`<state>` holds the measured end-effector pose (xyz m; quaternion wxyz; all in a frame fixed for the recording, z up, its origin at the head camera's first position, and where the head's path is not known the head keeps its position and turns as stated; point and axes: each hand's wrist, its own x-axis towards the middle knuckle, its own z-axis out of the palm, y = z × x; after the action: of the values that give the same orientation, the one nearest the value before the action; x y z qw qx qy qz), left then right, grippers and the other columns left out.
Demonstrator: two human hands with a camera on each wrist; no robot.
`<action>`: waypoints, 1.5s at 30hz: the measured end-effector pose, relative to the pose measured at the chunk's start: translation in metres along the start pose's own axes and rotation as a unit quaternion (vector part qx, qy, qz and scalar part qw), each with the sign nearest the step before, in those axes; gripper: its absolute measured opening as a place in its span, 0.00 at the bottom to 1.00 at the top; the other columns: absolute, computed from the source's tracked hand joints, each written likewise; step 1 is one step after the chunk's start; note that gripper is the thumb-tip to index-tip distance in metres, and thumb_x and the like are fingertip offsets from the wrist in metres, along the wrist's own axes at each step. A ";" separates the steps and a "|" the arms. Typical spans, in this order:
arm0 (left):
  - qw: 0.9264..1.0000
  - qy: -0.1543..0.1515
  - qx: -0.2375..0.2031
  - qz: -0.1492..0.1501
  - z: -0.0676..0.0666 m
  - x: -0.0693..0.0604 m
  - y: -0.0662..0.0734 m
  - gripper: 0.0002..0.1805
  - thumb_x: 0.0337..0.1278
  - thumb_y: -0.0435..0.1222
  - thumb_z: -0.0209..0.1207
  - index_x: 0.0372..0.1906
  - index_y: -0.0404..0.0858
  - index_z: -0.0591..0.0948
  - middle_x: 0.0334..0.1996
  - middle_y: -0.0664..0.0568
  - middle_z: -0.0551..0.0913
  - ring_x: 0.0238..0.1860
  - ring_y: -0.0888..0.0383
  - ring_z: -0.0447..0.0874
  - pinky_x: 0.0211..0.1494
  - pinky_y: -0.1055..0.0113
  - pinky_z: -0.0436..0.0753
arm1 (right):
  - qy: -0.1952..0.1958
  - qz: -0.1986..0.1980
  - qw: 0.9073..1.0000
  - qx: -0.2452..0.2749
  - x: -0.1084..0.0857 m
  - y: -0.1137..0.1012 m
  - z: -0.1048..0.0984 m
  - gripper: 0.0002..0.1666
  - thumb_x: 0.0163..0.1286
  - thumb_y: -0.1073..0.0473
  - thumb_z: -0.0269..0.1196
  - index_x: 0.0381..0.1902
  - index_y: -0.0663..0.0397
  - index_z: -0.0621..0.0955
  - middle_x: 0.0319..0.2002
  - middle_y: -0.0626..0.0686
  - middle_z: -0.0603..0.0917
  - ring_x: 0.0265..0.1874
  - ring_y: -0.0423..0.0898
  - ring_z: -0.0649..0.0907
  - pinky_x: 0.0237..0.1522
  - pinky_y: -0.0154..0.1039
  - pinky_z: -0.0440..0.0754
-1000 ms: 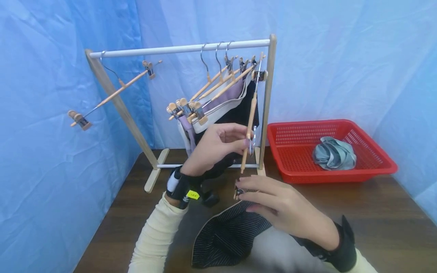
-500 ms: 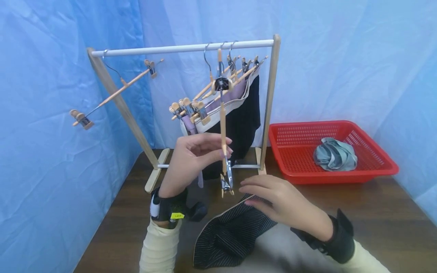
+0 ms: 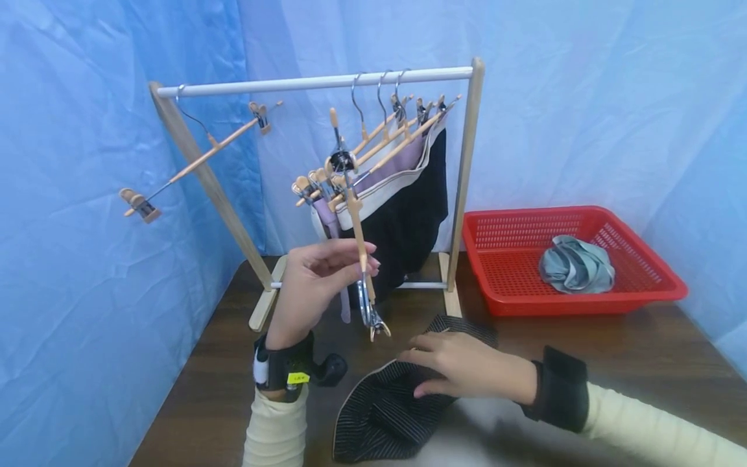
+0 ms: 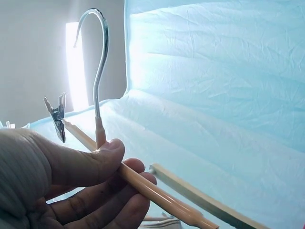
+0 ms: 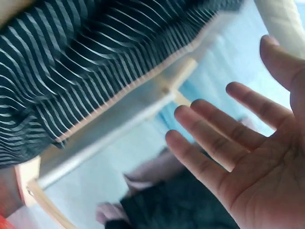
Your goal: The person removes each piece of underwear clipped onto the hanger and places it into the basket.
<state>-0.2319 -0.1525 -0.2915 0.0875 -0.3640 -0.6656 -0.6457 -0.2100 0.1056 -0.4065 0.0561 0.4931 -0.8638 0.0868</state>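
My left hand (image 3: 312, 285) holds a wooden clip hanger (image 3: 357, 227) in front of the rack, thumb and fingers around its bar. In the left wrist view the hanger's metal hook (image 4: 100, 62) points up, and one metal clip (image 4: 58, 117) shows beyond the thumb. A black garment with thin white stripes (image 3: 385, 415) lies on the table. Over its upper right part is my right hand (image 3: 467, 366), holding nothing. The right wrist view shows its fingers (image 5: 214, 138) extended and spread, apart from the striped cloth (image 5: 95, 57).
A wooden rack with a white rail (image 3: 262, 85) stands behind. Several clip hangers hang there, with a black garment (image 3: 414, 220) and lilac cloth at its right; the left hanger (image 3: 201, 157) is bare. A red basket (image 3: 502, 305) at right holds grey-green cloth (image 3: 576, 264).
The hanger has moved left with my left hand, tilting its far end left. My right hand has left the hanger's near clip and come down over the striped garment.
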 end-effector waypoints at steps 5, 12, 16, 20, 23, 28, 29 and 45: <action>1.000 0.011 -0.006 0.009 -0.003 0.002 -0.005 0.13 0.64 0.23 0.62 0.52 0.21 0.81 0.39 0.57 0.91 0.42 0.57 0.92 0.53 0.60 0.88 | -0.074 0.016 0.997 0.007 0.001 -0.002 0.012 0.39 0.68 0.32 0.64 0.70 0.44 0.75 0.63 0.55 0.82 0.58 0.49 0.85 0.55 0.45 0.86; 1.000 0.008 -0.025 0.015 -0.003 0.002 -0.004 0.15 0.65 0.25 0.63 0.52 0.19 0.80 0.39 0.56 0.91 0.42 0.57 0.92 0.53 0.59 0.88 | -0.142 0.041 0.989 -0.015 0.003 -0.003 0.022 0.49 0.60 0.33 0.70 0.76 0.38 0.69 0.72 0.59 0.73 0.66 0.55 0.79 0.59 0.50 0.84; 1.000 0.005 -0.021 0.018 -0.004 0.002 -0.003 0.14 0.64 0.25 0.63 0.52 0.20 0.81 0.39 0.57 0.91 0.42 0.57 0.92 0.52 0.60 0.88 | -0.157 0.051 0.986 -0.016 0.005 -0.003 0.026 0.49 0.58 0.37 0.74 0.76 0.35 0.68 0.73 0.61 0.72 0.65 0.57 0.80 0.56 0.48 0.86; 1.000 0.004 -0.022 0.019 -0.004 0.002 -0.004 0.14 0.64 0.25 0.63 0.52 0.20 0.81 0.40 0.57 0.91 0.42 0.57 0.92 0.51 0.61 0.89 | -0.171 0.056 0.984 0.004 0.007 -0.003 0.030 0.48 0.58 0.42 0.75 0.75 0.33 0.70 0.72 0.62 0.73 0.60 0.55 0.84 0.49 0.42 0.88; 1.000 0.005 -0.021 0.016 -0.003 0.001 -0.003 0.15 0.64 0.24 0.63 0.52 0.20 0.80 0.40 0.57 0.91 0.42 0.57 0.92 0.52 0.61 0.88 | -0.171 0.048 0.984 0.003 0.008 -0.002 0.033 0.46 0.59 0.45 0.76 0.74 0.34 0.71 0.70 0.63 0.76 0.52 0.50 0.88 0.43 0.36 0.88; 1.000 0.007 -0.014 0.009 -0.002 0.000 -0.003 0.15 0.64 0.24 0.63 0.52 0.20 0.80 0.40 0.58 0.91 0.43 0.57 0.92 0.53 0.61 0.88 | -0.148 0.031 0.988 -0.035 0.011 0.000 0.039 0.39 0.63 0.55 0.73 0.71 0.32 0.75 0.65 0.63 0.80 0.27 0.37 0.83 0.26 0.27 0.79; 1.000 0.008 -0.014 0.009 -0.002 0.000 -0.003 0.15 0.64 0.24 0.63 0.52 0.20 0.80 0.41 0.58 0.91 0.43 0.57 0.92 0.53 0.61 0.88 | -0.143 0.029 0.988 -0.047 0.012 0.000 0.040 0.37 0.64 0.57 0.72 0.70 0.31 0.75 0.64 0.62 0.81 0.24 0.36 0.80 0.23 0.26 0.77; 1.000 0.013 -0.014 -0.003 -0.002 -0.002 -0.005 0.14 0.64 0.24 0.63 0.52 0.21 0.81 0.39 0.58 0.91 0.42 0.57 0.92 0.53 0.60 0.88 | -0.107 -0.022 0.990 -0.088 0.021 0.008 0.048 0.17 0.67 0.63 0.66 0.52 0.46 0.88 0.49 0.50 0.89 0.27 0.33 0.84 0.30 0.25 0.83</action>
<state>-0.2344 -0.1548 -0.2959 0.0892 -0.3548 -0.6567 -0.6595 -0.2279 0.0824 -0.4504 0.0082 0.5116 -0.8581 -0.0442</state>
